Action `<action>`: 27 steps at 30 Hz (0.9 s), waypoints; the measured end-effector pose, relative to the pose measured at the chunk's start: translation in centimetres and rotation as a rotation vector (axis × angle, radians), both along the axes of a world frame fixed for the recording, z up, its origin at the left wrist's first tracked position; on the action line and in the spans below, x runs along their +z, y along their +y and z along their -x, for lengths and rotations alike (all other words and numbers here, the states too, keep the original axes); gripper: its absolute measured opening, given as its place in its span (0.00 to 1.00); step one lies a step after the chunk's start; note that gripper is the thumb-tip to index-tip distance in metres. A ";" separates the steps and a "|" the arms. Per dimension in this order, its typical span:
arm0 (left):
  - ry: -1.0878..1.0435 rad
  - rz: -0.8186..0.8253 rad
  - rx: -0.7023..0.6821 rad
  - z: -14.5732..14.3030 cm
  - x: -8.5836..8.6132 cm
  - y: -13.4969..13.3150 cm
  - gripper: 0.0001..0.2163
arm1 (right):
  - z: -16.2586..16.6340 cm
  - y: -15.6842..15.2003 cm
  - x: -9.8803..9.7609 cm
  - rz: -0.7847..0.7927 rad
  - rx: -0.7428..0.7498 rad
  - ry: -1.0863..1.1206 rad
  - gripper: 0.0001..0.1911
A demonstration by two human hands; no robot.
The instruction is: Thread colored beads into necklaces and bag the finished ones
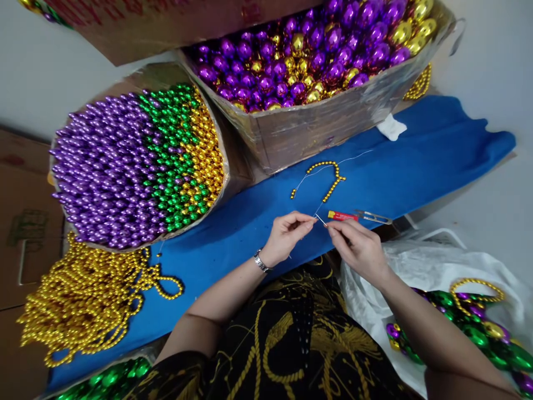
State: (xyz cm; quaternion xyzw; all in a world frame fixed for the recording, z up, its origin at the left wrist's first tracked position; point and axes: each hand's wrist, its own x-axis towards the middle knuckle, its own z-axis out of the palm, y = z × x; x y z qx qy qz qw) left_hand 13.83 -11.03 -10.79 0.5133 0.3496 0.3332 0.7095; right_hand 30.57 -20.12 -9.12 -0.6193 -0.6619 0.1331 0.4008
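My left hand (293, 233), with a metal watch on its wrist, pinches a thin thread (318, 210) over the blue cloth. Close beside it, my right hand (360, 247) grips a slim pale needle-like piece (321, 220) between thumb and fingertips. Its tip lies near the left fingertips; whether the thread passes through it is too small to tell. Just beyond the hands, a short string of gold beads (336, 172) lies curved on the cloth, with loose thread trailing from it. By the right knuckles rest a red and yellow stick-like item (342, 215) and a metal snips-like tool (375, 217).
Blue cloth (233, 233) covers the table. A carton (291, 136) of purple and gold beads stands behind, a box of purple, green and gold strands (112, 166) at left. Gold bead strands (83, 300) are heaped front left. A white plastic bag (375, 294) holds beads at right.
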 end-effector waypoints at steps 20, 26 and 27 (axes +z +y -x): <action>0.008 -0.004 -0.019 0.2 -0.1 0.0 0.07 | -0.1 -0.1 -0.2 -0.015 0.004 -0.023 0.10; 0.012 0.004 -0.019 0.2 -0.2 -0.1 0.07 | -0.1 -0.2 -0.2 -0.006 0.014 -0.016 0.10; 0.010 0.003 -0.019 0.2 -0.2 -0.1 0.07 | -0.1 -0.3 -0.2 -0.003 0.017 -0.018 0.10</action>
